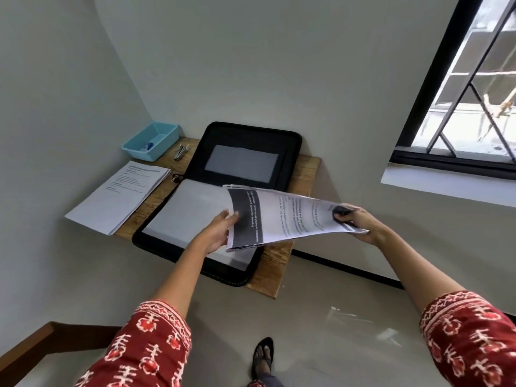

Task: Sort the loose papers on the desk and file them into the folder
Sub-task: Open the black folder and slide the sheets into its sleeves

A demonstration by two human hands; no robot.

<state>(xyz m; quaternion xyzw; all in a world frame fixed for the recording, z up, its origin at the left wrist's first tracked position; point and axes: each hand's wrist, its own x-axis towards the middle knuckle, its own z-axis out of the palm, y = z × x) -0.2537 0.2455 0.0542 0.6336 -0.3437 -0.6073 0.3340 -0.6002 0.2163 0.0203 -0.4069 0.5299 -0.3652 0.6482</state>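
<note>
Now I hold a sheaf of printed papers [290,216] just above the open black folder [223,196] on the wooden desk [279,263]. My left hand [220,230] pinches the near end, thumb on top; my right hand [354,222] curls around the far end. Left of the folder lie another paper stack [120,194] and a blue tray [152,141].

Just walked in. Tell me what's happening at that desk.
A person is filing papers. Both hands hold one printed bundle above the open black folder: the left hand grips its near-left edge, the right hand pinches the far-right end. White sheets already lie in the folder's lower half. A second paper stack waits on the wooden desk to the left, beside a blue tray.
</note>
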